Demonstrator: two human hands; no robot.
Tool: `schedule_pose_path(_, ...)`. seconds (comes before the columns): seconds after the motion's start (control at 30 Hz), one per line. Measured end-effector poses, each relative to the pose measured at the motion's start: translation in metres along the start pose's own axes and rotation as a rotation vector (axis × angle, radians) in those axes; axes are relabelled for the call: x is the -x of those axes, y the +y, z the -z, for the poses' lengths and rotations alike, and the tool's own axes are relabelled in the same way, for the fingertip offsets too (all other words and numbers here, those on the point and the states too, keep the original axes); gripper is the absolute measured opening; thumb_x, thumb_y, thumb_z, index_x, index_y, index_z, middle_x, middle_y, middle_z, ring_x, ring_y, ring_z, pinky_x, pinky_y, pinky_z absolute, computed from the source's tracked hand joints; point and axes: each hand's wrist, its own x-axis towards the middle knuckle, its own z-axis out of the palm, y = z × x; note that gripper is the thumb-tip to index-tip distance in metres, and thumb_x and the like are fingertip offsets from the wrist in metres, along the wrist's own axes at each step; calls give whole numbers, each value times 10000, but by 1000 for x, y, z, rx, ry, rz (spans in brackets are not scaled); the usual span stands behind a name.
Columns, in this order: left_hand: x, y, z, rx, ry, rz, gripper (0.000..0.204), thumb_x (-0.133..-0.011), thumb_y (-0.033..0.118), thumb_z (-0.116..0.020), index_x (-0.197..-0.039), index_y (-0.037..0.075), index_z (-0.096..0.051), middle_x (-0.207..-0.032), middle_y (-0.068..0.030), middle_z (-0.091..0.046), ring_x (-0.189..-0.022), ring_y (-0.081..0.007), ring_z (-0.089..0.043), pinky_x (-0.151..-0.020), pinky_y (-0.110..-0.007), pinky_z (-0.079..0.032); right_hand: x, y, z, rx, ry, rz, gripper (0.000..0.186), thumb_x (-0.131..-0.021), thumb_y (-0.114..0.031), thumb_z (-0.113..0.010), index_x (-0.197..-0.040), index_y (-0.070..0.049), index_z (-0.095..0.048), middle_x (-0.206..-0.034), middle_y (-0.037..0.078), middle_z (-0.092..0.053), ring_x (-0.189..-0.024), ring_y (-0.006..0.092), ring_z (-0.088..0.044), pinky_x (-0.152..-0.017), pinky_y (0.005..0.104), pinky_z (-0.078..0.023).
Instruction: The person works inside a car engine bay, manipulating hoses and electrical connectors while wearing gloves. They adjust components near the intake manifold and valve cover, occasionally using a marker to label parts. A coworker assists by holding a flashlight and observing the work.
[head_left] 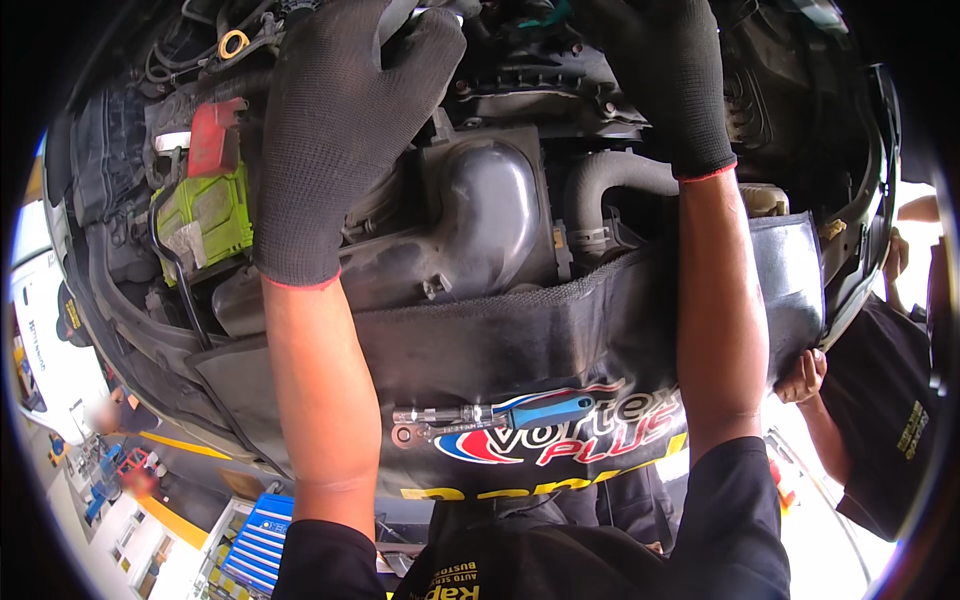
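My left hand (355, 120), in a black knit glove, reaches to the top of the engine, fingers curled on a small silvery thing I cannot make out. My right hand (665, 80), gloved alike, reaches over the engine at top right, its fingertips hidden. Below them sit a black air intake housing (480, 210) and a grey curved hose (615, 175). A lime-green battery (210, 225) with a red cover (212, 135) is at left. A blue-handled tool (545, 410) and a wrench (420, 434) lie on the black fender cover (440, 350) over the car's front.
A co-worker's hand (800, 380) grips the fender cover's right side, beside a dark-sleeved body. Behind at left are a white vehicle (35, 340), another person (125, 415) and a blue tool chest (255, 540). The car's body edge (865, 270) curves along the right.
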Motion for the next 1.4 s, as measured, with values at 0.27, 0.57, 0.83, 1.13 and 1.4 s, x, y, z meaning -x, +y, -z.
schedule_pose_path(0.27, -1, 6, -4, -19, 17, 19, 246, -1009, 115, -613, -1161, -17, -754, -983, -148, -754, -920, -190, -722, -841, -334, -536, -11, 10, 13, 64, 84, 84, 368, -1025, -282, -762, -817, 18, -717, -700, 38, -681, -666, 83, -603, -621, 338, -482)
schedule_pose_path(0.57, 2, -7, 5, 25, -78, 35, 218, -1039, 149, -650, -1189, 43, -767, -1014, -119, -795, -890, -181, -763, -869, -320, -562, -25, 1, 81, -338, 206, -130, 201, -1041, -164, -726, -1096, 14, -802, -918, -11, -762, -757, 51, -647, -650, 230, -487)
schedule_pose_path(0.83, 3, -6, 6, 5, -141, 31, 292, -1108, 181, -594, -1299, 26, -752, -1107, -10, -765, -963, -63, -636, -896, -261, -525, 27, 34, 87, -181, 90, -38, 57, -1020, -104, -747, -1013, -50, -728, -854, -22, -697, -773, 58, -613, -704, 250, -512)
schedule_pose_path(1.13, 3, -3, 4, -28, -170, 62, 272, -1089, 185, -622, -1273, 46, -766, -993, -11, -753, -880, -65, -636, -840, -260, -513, 31, 24, 84, -270, -38, -160, 89, -1034, -109, -721, -1066, -27, -722, -871, -19, -686, -776, 51, -601, -680, 252, -510)
schedule_pose_path(1.4, 4, 5, 3, -24, -174, 109, 272, -1088, 182, -618, -1273, 52, -769, -962, 7, -728, -855, -50, -603, -821, -256, -504, 27, 36, 105, -605, -282, -152, 564, -960, -266, -834, -1407, 14, -637, -1186, 65, -731, -1023, 116, -673, -887, 277, -560)
